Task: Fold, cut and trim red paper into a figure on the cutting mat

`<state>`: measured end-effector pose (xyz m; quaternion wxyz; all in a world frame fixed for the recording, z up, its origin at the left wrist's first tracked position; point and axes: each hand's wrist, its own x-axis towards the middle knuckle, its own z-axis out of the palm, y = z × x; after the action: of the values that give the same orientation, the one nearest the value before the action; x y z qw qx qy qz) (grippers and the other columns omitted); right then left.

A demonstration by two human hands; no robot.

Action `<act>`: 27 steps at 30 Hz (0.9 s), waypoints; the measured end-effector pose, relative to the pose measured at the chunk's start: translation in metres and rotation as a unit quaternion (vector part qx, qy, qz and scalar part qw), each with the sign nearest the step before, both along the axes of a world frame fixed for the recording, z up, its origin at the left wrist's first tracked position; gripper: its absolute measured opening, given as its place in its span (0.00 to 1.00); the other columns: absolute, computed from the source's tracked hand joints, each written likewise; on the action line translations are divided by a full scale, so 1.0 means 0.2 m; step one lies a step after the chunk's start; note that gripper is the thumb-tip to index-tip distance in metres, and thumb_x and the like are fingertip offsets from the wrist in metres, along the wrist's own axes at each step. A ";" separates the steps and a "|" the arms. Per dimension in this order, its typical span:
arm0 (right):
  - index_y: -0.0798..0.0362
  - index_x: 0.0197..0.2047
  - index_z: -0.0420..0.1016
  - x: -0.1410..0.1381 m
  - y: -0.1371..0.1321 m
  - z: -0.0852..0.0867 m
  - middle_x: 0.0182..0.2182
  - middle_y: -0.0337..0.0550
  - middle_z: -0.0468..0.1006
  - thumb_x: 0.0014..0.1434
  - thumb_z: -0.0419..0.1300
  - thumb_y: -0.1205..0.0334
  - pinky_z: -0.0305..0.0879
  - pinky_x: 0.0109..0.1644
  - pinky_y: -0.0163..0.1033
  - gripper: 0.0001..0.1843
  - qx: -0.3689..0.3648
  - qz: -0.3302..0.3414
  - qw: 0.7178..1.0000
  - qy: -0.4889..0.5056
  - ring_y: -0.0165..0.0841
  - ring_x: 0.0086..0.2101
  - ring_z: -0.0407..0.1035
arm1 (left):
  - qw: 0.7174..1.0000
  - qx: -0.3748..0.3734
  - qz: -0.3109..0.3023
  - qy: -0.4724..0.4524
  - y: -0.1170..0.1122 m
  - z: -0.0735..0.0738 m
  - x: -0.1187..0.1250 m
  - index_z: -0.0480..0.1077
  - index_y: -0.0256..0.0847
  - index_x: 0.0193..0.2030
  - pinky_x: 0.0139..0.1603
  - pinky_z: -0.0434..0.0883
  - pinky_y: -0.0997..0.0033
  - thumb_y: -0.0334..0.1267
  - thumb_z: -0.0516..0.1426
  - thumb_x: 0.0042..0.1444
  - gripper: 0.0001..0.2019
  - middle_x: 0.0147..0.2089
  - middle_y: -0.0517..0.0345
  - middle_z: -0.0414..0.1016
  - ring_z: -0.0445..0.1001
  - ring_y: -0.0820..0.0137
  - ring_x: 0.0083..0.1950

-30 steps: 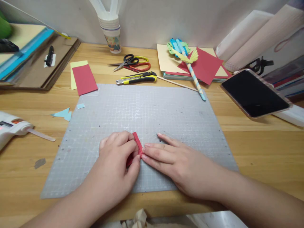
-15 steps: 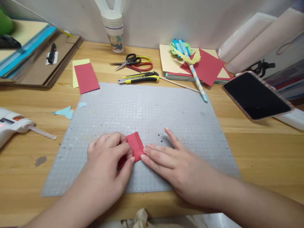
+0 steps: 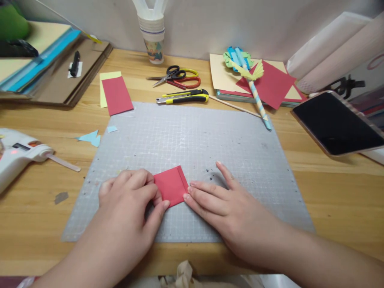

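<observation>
A small folded piece of red paper [image 3: 171, 186] lies on the grey cutting mat [image 3: 192, 140], a narrow crease or strip running along its right edge. My left hand [image 3: 130, 204] grips the paper's left side, thumb at the lower edge and fingers curled over it. From the right, my right hand [image 3: 219, 204] lies low on the mat with its fingers stretched out, the tips touching the paper's right edge. The fingers of my left hand hide the paper's left end.
Beyond the mat lie a utility knife [image 3: 183, 98], scissors [image 3: 168, 77] and a paper flower [image 3: 252, 80] on stacked paper. Red and yellow sheets [image 3: 117, 96] sit at the back left. A glue gun [image 3: 24, 154] is at left, a phone [image 3: 342, 122] at right, paper cups [image 3: 153, 44] behind.
My left hand has slid left along the red paper, so more of its surface shows. My right hand keeps its fingertips at the right edge. The whole view has shifted slightly.
</observation>
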<state>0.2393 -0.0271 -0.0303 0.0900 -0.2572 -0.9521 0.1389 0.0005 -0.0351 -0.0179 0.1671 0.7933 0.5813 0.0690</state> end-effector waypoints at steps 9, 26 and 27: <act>0.63 0.63 0.63 0.00 0.00 -0.01 0.57 0.48 0.73 0.64 0.48 0.73 0.14 0.68 0.58 0.24 -0.002 -0.004 1.000 0.000 0.40 0.60 0.58 | 1.000 0.004 0.007 -0.013 -0.04 -0.02 -0.01 0.66 0.42 0.27 0.39 0.57 0.56 0.39 0.49 0.61 0.12 0.36 0.53 0.68 0.64 0.58 0.41; 0.59 0.63 0.63 -0.01 0.00 -0.01 0.57 0.48 0.74 0.61 0.46 0.79 0.22 0.69 0.64 0.27 -0.011 -0.012 1.000 0.001 0.39 0.60 0.61 | 0.984 0.143 -0.103 -0.030 -0.12 -0.07 0.00 0.72 0.48 0.52 0.46 0.60 0.56 0.27 0.51 0.60 0.17 0.46 0.54 0.73 0.66 0.59 0.48; 0.60 0.63 0.63 -0.01 0.00 -0.01 0.57 0.48 0.74 0.61 0.46 0.79 0.21 0.69 0.63 0.27 -0.010 -0.014 1.000 0.003 0.38 0.60 0.61 | 0.983 0.145 -0.106 -0.028 -0.12 -0.07 0.00 0.73 0.47 0.52 0.46 0.60 0.56 0.27 0.51 0.61 0.17 0.46 0.53 0.74 0.66 0.59 0.48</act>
<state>0.2365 -0.0265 -0.0323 0.0922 -0.2714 -0.9465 0.1483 -0.0002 -0.0596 -0.0316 0.0729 0.8642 0.4726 0.1567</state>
